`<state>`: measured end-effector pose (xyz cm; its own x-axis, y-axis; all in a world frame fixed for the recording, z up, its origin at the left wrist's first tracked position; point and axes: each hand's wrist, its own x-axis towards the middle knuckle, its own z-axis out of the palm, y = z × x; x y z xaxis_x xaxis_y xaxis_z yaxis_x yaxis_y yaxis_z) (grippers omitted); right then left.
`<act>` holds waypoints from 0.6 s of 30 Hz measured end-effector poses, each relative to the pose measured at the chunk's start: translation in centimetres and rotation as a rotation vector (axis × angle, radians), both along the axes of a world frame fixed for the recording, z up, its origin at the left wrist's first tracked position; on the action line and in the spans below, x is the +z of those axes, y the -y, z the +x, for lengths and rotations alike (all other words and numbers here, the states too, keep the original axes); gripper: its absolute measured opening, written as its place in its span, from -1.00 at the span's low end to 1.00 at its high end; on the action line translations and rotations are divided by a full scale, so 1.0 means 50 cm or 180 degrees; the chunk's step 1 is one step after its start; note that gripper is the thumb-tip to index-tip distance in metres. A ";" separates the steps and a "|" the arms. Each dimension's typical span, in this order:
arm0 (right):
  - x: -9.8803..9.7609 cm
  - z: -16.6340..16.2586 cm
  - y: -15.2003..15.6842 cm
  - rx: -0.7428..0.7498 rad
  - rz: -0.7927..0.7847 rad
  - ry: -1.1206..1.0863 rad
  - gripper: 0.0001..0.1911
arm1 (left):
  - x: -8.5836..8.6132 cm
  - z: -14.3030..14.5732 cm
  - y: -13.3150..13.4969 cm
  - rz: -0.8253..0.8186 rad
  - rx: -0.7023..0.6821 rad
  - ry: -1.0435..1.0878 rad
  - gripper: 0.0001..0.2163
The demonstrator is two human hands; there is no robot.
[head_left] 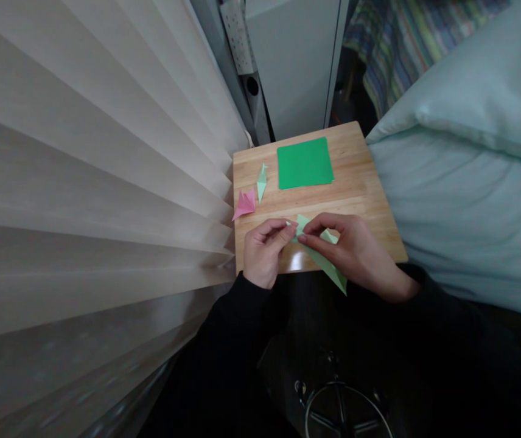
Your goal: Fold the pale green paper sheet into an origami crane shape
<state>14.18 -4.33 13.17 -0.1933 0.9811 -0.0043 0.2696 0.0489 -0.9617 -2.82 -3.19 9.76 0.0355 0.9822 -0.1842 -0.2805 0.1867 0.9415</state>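
Note:
A light green folded paper (pixel 333 272) is held between my two hands above the front edge of a small wooden table. My left hand (pixel 265 250) pinches its left tip between thumb and forefinger. With thumb and fingertips, my right hand (pixel 349 248) grips the paper near its middle, and the hand hides part of it. One pointed end hangs down to the right below my right hand. Farther back on the table lie a pink folded paper figure (pixel 244 204) and a slim light green folded paper figure (pixel 262 182).
A stack of green paper squares (pixel 305 163) lies toward the back of the wooden table (pixel 361 176). Pleated curtain (pixel 105 182) borders the left side, pale bedding (pixel 461 194) the right. A light cabinet (pixel 292 67) stands behind; a wheeled chair base (pixel 340 407) is below.

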 end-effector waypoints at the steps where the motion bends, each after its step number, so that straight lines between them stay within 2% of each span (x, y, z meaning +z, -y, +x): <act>1: 0.000 0.000 0.000 0.0008 -0.0020 -0.0013 -0.81 | 0.002 0.000 0.000 -0.0022 -0.0051 0.0063 -0.71; 5: -0.002 0.001 0.000 0.0053 -0.0050 -0.0097 -0.75 | 0.005 -0.001 -0.001 -0.0040 -0.0208 0.0207 -0.72; 10: -0.009 -0.007 0.001 -0.0009 -0.0041 -0.0146 -0.68 | 0.001 0.001 0.001 0.0011 -0.0122 0.0013 -0.71; 18: -0.009 -0.014 0.003 -0.0135 0.0040 -0.0093 -0.63 | 0.006 0.004 0.002 -0.0037 -0.0121 0.0078 -0.71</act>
<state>13.47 -4.48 12.72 -0.1514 0.9884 0.0131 0.2437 0.0501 -0.9686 -2.64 -3.31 10.06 0.0776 0.9779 -0.1943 -0.2959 0.2087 0.9321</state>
